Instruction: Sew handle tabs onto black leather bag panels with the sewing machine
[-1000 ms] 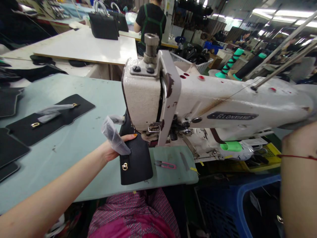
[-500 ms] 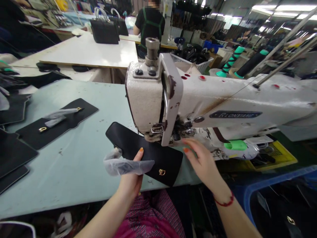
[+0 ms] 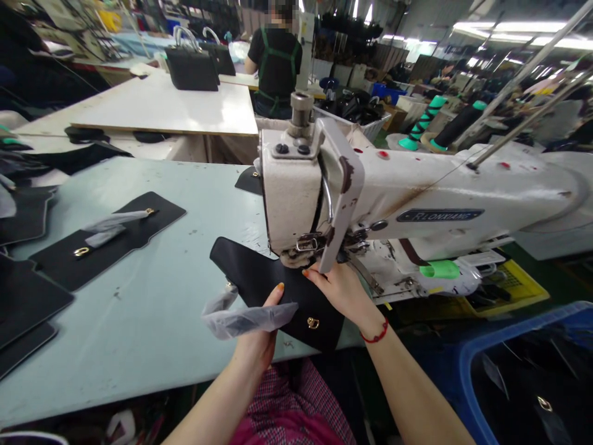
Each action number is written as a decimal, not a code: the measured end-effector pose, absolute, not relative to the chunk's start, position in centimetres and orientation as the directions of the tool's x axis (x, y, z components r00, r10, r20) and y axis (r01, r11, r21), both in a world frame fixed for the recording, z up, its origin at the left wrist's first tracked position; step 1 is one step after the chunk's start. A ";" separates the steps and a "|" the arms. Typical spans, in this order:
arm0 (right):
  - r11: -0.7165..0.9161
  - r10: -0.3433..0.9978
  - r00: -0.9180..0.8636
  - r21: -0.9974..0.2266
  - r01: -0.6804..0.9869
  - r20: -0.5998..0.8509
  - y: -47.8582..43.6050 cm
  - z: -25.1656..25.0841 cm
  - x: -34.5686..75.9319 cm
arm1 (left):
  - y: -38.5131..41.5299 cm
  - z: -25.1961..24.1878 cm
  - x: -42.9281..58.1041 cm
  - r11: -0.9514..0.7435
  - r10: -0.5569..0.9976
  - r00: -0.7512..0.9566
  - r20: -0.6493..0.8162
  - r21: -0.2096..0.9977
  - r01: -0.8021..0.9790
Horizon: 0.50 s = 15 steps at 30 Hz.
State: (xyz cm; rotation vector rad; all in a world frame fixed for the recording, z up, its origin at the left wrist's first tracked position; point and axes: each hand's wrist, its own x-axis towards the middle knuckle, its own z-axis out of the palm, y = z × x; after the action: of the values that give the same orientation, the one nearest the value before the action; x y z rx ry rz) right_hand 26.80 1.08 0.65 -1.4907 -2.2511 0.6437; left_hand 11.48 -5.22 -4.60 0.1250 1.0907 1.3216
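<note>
A black bag panel (image 3: 252, 266) lies tilted on the pale table under the head of a white sewing machine (image 3: 296, 204). My left hand (image 3: 264, 327) grips its near edge, thumb on top and fingers underneath. A strap wrapped in whitish plastic film (image 3: 245, 318) loops over that hand. One gold metal fitting (image 3: 313, 323) sits at the panel's right end. My right hand (image 3: 343, 290) reaches across the panel's far right edge beside the presser foot. One orange-nailed finger touches the panel there; the other fingers are hidden behind the machine's guard bar.
Another black panel with a wrapped strap (image 3: 111, 235) rests on the table at left, beside more stacked black panels (image 3: 28, 296). A blue bin (image 3: 467, 364) holding black pieces stands at lower right, near a yellow crate (image 3: 523, 287). Behind, a person (image 3: 277, 62) stands near black handbags (image 3: 192, 68).
My right hand has moved left, from beside the machine bed onto the panel near the presser foot. My left hand keeps its grip. The view has shifted slightly.
</note>
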 end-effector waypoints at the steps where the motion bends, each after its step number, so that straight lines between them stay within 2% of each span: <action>1: 0.340 0.923 -0.382 -0.552 0.761 0.041 1.1 0.6 26.9 | -5.3 -4.5 11.6 0.305 0.806 -0.148 -0.572 0.618 -0.725; 5: 0.326 0.924 -0.383 -0.556 0.765 0.014 1.4 0.6 27.0 | -5.3 -4.3 12.1 0.244 0.790 -0.219 -0.572 0.622 -0.744; 11: 0.289 0.932 -0.361 -0.602 0.745 0.000 1.5 0.1 26.9 | -5.1 -4.6 12.0 0.264 0.794 -0.203 -0.574 0.625 -0.734; 15: 0.286 0.938 -0.346 -0.601 0.746 0.018 1.4 0.0 26.8 | -4.8 -4.9 11.7 0.278 0.826 -0.220 -0.520 0.713 -0.644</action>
State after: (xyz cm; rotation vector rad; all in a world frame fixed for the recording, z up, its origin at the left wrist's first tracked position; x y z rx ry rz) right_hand 26.84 1.45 0.03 -1.5194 -2.1927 0.7182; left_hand 11.67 -4.82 -4.86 0.2067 1.1659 1.3675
